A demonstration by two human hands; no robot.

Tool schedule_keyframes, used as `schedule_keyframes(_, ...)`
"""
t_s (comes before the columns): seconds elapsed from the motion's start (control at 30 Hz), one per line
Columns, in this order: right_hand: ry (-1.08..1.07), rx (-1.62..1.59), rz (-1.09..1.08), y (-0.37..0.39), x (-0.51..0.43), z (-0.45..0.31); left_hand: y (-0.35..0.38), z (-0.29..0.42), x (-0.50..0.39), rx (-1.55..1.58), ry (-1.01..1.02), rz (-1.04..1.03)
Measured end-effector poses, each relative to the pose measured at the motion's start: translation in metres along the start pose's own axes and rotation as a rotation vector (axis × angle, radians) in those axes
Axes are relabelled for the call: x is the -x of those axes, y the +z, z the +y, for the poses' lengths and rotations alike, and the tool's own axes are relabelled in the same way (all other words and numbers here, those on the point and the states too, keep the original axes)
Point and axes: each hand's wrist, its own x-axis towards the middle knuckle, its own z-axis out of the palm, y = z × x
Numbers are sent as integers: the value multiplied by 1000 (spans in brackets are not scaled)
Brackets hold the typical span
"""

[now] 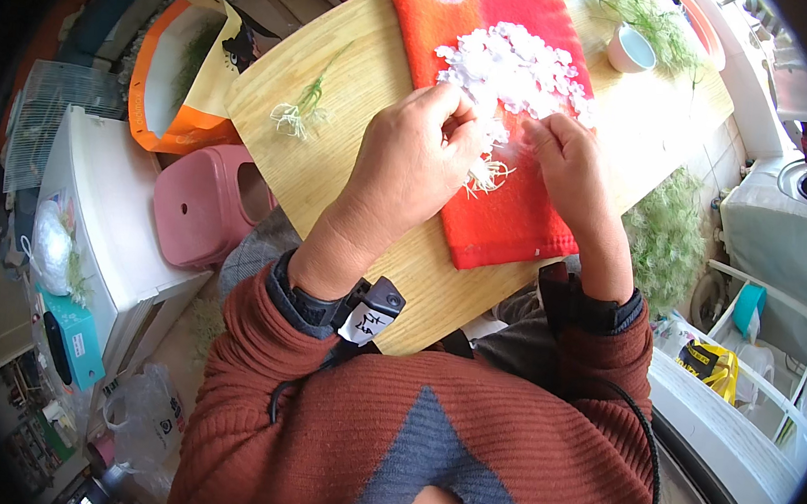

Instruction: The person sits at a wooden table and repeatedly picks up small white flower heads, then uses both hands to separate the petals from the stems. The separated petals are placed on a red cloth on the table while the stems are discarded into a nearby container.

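A folded red cloth (477, 237) lies on the wooden table (341, 146), with a pile of small white artificial petals (506, 63) on its far half. My left hand (423, 149) is over the cloth's left edge, thumb and fingertips pinched together. Pale, thin artificial stamens (487, 176) show just below its fingers; whether the fingers hold their stem is hidden. My right hand (569, 166) is curled over the cloth's right side, thumb against forefinger, near the petals. What its fingertips hold is too blurred to tell. A green sprig with pale tips (304, 110) rests on the table's left part.
A small pale cup (631, 50) and a green artificial bunch (653, 29) are at the table's far right. An orange-rimmed bag (146, 85) and a pink plastic stool (195, 205) stand left of the table. More greenery (668, 235) lies below its right edge.
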Motion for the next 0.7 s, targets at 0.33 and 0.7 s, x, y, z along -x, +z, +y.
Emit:
schedule_keyframes(0.33, -193, -15, 37, 1, 10, -5, -4, 3, 2, -62, -8, -43)
schedule_keyframes(0.7, 142, -552, -15, 10, 1, 3, 0, 9, 2, 181, -107, -30)
